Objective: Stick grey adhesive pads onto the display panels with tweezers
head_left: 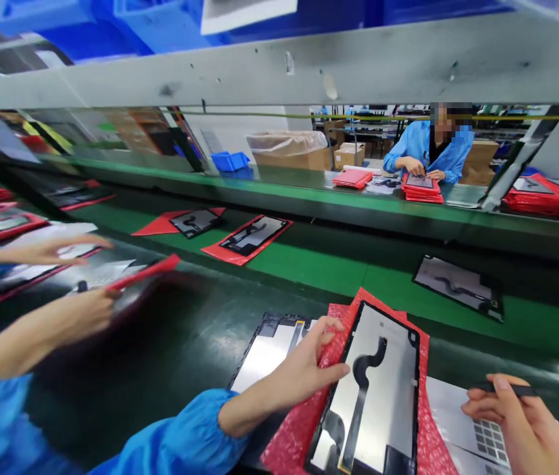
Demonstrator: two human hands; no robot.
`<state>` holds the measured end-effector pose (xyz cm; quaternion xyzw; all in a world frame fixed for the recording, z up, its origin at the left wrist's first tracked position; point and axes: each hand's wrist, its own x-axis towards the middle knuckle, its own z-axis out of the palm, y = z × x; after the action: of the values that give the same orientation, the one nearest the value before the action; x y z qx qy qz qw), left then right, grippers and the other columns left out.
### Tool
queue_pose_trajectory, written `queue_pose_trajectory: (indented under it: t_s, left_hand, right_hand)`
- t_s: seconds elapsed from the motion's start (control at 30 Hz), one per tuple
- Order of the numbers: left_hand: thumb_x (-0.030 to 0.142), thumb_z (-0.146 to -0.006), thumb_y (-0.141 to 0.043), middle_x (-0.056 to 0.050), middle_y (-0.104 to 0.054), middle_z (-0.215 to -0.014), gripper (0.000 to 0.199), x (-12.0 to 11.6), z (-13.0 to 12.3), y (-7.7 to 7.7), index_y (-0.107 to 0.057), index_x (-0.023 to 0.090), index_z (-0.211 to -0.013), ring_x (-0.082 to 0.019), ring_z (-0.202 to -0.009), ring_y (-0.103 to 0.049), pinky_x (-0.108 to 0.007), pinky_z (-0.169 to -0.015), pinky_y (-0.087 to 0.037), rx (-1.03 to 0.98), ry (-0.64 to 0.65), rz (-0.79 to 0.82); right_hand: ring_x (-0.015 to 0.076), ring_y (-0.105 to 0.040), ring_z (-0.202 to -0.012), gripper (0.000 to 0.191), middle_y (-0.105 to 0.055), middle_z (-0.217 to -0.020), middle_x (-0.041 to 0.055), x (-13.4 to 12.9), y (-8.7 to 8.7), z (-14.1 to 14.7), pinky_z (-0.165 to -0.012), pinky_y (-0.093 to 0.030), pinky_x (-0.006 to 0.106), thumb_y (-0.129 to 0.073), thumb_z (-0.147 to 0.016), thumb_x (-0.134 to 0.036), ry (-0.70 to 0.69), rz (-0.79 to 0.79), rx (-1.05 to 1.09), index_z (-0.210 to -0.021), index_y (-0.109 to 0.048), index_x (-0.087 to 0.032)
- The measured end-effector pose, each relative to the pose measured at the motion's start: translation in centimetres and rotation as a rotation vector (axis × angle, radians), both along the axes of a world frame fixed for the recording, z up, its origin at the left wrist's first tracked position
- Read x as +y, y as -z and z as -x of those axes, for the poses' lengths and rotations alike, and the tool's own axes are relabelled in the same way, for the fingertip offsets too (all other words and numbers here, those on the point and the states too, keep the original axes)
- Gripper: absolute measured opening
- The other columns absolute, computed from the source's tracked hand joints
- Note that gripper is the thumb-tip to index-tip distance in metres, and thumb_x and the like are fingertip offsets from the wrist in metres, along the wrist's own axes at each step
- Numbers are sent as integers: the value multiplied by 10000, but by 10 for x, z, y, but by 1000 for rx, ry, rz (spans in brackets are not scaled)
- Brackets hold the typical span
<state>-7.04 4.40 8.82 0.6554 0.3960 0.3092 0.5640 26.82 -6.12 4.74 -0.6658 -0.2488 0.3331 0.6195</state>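
Note:
A tablet screen panel (388, 389) with a silvery back and a curved black ribbon cable lies on red bubble-wrap bags (303, 429) in front of me. My left hand (303, 366) rests over the panel's left edge, thumb on the panel and bent fingers over the red wrap, with a gap between them. To the right, my right hand (521, 412) grips a slim black pen-like tool (507, 389) between thumb and fingers. Under that hand is a white sheet (450, 409) with a printed grid. Another panel (264, 363) lies partly hidden behind my left forearm.
Along the green belt (348, 270) lie more panels (457, 287), some on red bags (247, 239). At left, a co-worker's blurred hands (81, 313) handle a red-wrapped item. A metal shelf beam (279, 69) with blue bins crosses above. Opposite, another person (427, 152) works at stacked panels.

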Motion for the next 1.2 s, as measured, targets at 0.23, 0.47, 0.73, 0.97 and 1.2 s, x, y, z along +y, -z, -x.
queue_pose_trajectory:
  t_s: [0.23,0.47,0.73,0.97,1.2]
  left_hand:
    - [475,-874,-798,-13,-692,-961,532,77,-27,22,-469,231,-1214,-162,-771,-667,-291,-729,-547,-124,-168,50]
    - [399,-1044,-680,-87,-679,-1186,339,198,-66,19,-645,157,-1279,-207,-952,-696,-379,-815,-629,57,-426,-21]
    - [381,-1032,-696,-111,-652,-1314,360,221,-56,-12,-642,165,-1315,-260,-1119,-677,-466,-954,-602,394,-477,-233]
    - [564,-920,-761,-22,-612,-639,478,92,7,-16,-628,184,-663,-225,-698,-662,-316,-693,-488,729,-181,-221]
    - [675,-925,-631,-4,-703,-906,743,-19,37,9,-500,201,-1482,-182,-662,-647,-283,-635,-464,616,74,24]
  right_hand:
    - [317,-820,-761,538,-825,-784,109,-14,28,13,-662,-664,392,-721,-901,-709,-200,-42,-29,-1096,-666,-212]
    - [283,-814,-880,446,-850,-1007,93,-21,39,41,-820,-634,358,-594,-995,-654,-303,-130,-354,-1137,-778,-273]
    - [288,-781,-817,376,-831,-1135,73,-18,37,37,-777,-632,397,-704,-897,-535,-369,-96,-623,-1178,-781,-297]
    - [260,-793,-771,336,-835,-1061,82,-22,40,46,-726,-629,344,-708,-922,-515,-379,-112,-338,-1134,-776,-263]
    - [329,-777,-1101,454,-801,-1251,131,-23,53,36,-856,-660,367,-776,-877,-554,-191,-40,-257,-1189,-764,-225]
